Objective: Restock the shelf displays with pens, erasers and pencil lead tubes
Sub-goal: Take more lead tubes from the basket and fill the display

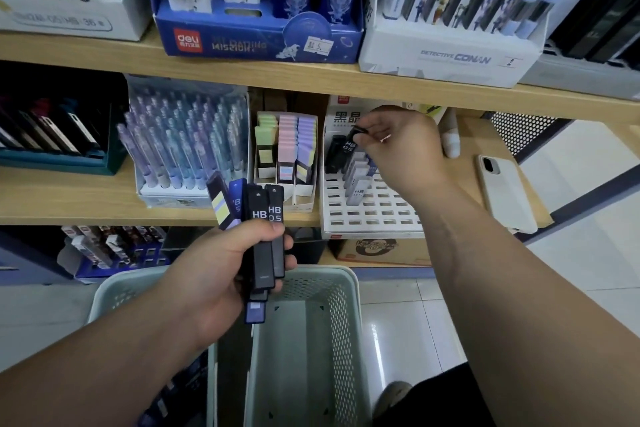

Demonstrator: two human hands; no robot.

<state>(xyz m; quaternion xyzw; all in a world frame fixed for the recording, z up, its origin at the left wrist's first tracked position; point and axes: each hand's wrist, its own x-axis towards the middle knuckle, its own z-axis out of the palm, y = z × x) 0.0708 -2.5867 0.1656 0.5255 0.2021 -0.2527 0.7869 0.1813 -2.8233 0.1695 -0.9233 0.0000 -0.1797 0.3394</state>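
Pinching one black lead tube [349,146] by its cap in the right hand [401,149], tilted over the back rows of the white slotted display [367,218] on the shelf [69,204]. Gripping a fanned bundle of tubes [263,232] in the curled left hand [221,270], just above the pale basket [346,291].
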